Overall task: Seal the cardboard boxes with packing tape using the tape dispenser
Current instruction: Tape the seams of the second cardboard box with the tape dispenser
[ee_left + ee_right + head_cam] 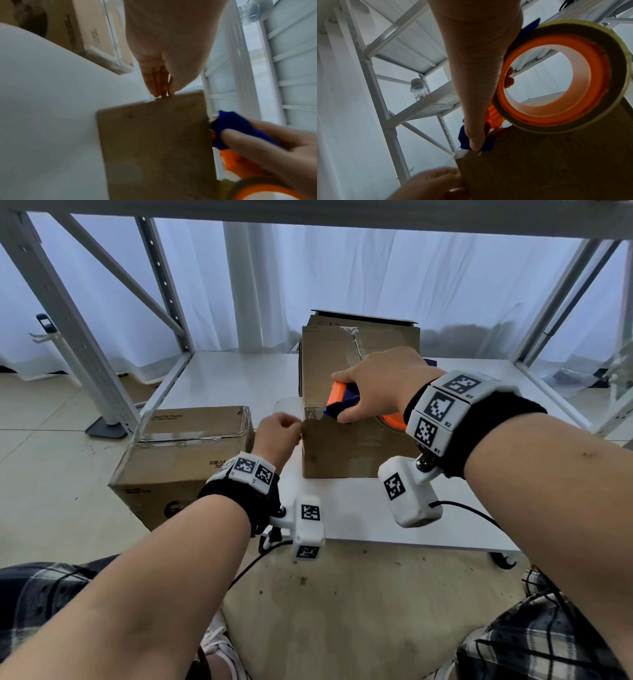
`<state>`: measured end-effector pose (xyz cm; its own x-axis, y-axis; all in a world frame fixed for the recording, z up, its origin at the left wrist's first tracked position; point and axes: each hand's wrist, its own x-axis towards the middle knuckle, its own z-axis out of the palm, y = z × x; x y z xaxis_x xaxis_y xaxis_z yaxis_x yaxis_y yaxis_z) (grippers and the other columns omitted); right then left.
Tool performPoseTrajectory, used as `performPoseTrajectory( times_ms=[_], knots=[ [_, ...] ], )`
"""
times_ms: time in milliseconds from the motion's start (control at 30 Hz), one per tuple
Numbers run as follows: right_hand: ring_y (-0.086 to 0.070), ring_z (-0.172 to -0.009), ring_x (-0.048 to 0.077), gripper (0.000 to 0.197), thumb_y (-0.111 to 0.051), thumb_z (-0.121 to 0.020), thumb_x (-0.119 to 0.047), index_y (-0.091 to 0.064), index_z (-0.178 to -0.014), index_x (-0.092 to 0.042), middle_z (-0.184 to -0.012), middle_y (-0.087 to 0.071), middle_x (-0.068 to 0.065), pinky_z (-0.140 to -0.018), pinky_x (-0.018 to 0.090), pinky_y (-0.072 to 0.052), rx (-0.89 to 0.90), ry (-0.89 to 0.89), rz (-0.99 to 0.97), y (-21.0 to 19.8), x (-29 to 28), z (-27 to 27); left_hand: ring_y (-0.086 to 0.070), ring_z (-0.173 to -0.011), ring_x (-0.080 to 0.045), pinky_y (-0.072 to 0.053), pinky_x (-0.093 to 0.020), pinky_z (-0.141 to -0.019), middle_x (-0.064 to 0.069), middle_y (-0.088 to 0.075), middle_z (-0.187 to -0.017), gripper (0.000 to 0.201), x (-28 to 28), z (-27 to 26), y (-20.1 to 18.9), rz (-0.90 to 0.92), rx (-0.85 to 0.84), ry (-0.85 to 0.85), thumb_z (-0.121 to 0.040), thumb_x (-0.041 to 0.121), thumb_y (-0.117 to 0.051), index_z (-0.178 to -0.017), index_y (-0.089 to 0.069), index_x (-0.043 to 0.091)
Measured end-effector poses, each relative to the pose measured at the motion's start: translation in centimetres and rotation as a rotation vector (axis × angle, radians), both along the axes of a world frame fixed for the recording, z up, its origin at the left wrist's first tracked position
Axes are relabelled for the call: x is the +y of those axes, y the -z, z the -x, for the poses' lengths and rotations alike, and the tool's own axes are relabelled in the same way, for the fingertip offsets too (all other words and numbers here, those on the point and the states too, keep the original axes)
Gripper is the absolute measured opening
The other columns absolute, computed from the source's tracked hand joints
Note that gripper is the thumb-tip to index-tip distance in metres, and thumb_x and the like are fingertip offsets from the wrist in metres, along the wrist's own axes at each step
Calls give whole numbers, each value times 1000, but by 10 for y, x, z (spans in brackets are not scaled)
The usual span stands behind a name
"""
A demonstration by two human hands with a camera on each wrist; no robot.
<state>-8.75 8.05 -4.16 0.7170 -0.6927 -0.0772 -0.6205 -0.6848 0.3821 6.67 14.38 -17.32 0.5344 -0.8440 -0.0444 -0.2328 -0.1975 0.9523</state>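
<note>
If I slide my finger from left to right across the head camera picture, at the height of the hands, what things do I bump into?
Taped box on the floor → left hand → tape dispenser → right hand → black wrist band with square markers.

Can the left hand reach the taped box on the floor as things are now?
Probably yes. The left hand is at the left edge of the box on the table, pinching the tape end, and the taped floor box sits just left of it with nothing between.
</note>
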Motion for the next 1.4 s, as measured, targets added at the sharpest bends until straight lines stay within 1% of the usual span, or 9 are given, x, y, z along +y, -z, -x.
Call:
performPoseTrajectory(
  times_ms=[133,367,500,600,767,900,1033,1200,1400],
  knots=[
    [-54,-115,23,74,-47,-81,-73,-33,-145,-37,-129,-55,0,-70,33,-39,-4,-4,2,1,-1,0,-66,-75,-14,-56,-23,-73,-9,-66,-88,13,-2,4,-31,231,129,-91,-92,2,-53,-90,-63,10],
    [-53,-116,23,73,-46,-81,-73,-34,-144,-38,-129,-55,0,-71,32,-39,-12,0,-4,2,-2,1,-63,-75,-23,-55,-39,-81,-16,-68,-85,16,12,4,1,-1,101,9,-91,5,-54,-91,-69,0],
    [-54,-114,22,73,-47,-81,-74,-34,-144,-38,-127,-56,-1,-72,32,-42,-28,0,-23,1,-1,2,-58,-75,-24,-51,-36,-76,-18,-64,-81,26,11,4,-20,114,102,34,-91,0,-52,-75,-68,13],
    [-55,-113,22,74,-47,-80,-74,-34,-144,-39,-126,-56,-1,-72,32,-43,-26,3,-26,0,-1,2,-66,-88,-23,-55,-26,-81,-15,-69,-93,17,11,0,-41,233,127,59,-93,2,-53,-96,-67,10],
    [-55,-110,22,72,-47,-81,-74,-37,-142,-37,-124,-57,0,-70,31,-42,-17,3,-25,0,2,1,-62,-83,-11,-52,-16,-76,-7,-63,-123,38,13,-23,-37,166,-350,312,-92,-6,-46,-119,-64,13],
    [-56,-110,22,71,-47,-81,-74,-38,-141,-36,-124,-57,0,-69,31,-41,-15,0,-30,1,0,2,-52,-120,-13,-37,-16,-100,2,-38,-148,58,13,-34,-27,97,-714,511,-88,-5,-54,-139,-46,22],
    [-55,-110,22,72,-47,-80,-74,-38,-141,-36,-125,-57,0,-70,32,-43,-12,2,-33,1,-1,1,-29,-140,-20,-27,-33,-112,6,-15,-158,86,9,-39,-21,-21,-1024,551,-84,23,-71,-151,-17,29],
    [-54,-113,23,73,-47,-81,-74,-35,-143,-37,-128,-56,0,-71,33,-42,-7,5,-34,3,-3,2,-7,-147,-18,-6,-32,-117,6,-4,-160,94,-4,-40,-13,-31,-1106,546,-82,38,-69,-151,-4,31],
    [-54,-113,23,69,-49,-79,-73,-41,-139,-38,-124,-58,-1,-77,35,-45,-21,6,-51,2,-4,0,-13,-146,-17,-8,-33,-118,5,-14,-158,83,-11,-42,-10,40,-1079,501,-83,37,-67,-150,-19,29]
  ],
)
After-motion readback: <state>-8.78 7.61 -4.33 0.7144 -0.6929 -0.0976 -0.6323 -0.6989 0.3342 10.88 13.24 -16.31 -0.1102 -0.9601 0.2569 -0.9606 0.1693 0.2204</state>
